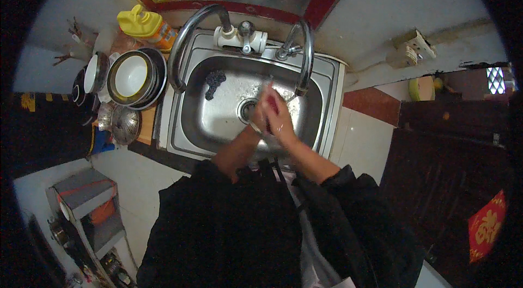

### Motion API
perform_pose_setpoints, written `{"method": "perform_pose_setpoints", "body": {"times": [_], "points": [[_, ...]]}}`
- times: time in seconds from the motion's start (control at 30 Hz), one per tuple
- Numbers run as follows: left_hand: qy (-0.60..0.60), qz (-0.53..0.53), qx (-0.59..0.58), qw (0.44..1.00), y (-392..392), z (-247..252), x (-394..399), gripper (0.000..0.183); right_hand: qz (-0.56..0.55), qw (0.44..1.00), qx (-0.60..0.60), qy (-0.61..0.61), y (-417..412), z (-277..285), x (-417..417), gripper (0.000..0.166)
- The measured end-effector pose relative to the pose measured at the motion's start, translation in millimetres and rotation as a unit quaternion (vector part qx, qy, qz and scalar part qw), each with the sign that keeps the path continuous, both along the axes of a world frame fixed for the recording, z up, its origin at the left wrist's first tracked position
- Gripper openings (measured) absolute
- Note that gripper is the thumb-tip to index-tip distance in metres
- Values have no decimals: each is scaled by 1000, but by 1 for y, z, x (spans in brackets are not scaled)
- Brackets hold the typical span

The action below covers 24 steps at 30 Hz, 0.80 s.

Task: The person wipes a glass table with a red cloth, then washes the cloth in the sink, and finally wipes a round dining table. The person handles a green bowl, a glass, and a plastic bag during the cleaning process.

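Over a stainless steel sink (212, 132), my left hand (259, 115) and my right hand (282, 118) are pressed together, wet and blurred by motion. A dark red patch shows between them; whether it is a held thing or skin I cannot tell. A bangle or band (255, 127) appears at the left wrist. Partly behind the left hand is the sink drain (242, 111). A dark mesh-like scrubber (215, 83) lies on the basin floor at the left. The curved right faucet (308, 59) has its outlet just beside my right hand.
Another curved faucet (179, 55) with a white valve body (241, 38) arches over the basin's left rim. Stacked bowls (131, 75), metal lids or bowls (126, 124) and a yellow-capped jug (143, 22) stand left. A wall socket (416, 49) is at right, a grey shelf (88, 202) lower left.
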<state>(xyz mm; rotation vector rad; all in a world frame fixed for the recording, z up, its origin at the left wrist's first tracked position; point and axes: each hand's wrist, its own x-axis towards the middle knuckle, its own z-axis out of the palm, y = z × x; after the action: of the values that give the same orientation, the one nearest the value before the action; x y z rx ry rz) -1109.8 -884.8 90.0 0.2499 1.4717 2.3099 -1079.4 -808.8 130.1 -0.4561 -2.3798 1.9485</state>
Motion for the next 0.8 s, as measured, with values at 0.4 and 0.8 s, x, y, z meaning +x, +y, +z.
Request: {"method": "perform_pose_setpoints", "body": {"times": [0.4,0.8], "points": [[-356,17,192,914,-5,-21,-16,59,63,980,166,92,-6,-1,22,51],[-363,25,225,904,-2,-11,-12,46,71,982,149,92,2,-20,22,49]]}}
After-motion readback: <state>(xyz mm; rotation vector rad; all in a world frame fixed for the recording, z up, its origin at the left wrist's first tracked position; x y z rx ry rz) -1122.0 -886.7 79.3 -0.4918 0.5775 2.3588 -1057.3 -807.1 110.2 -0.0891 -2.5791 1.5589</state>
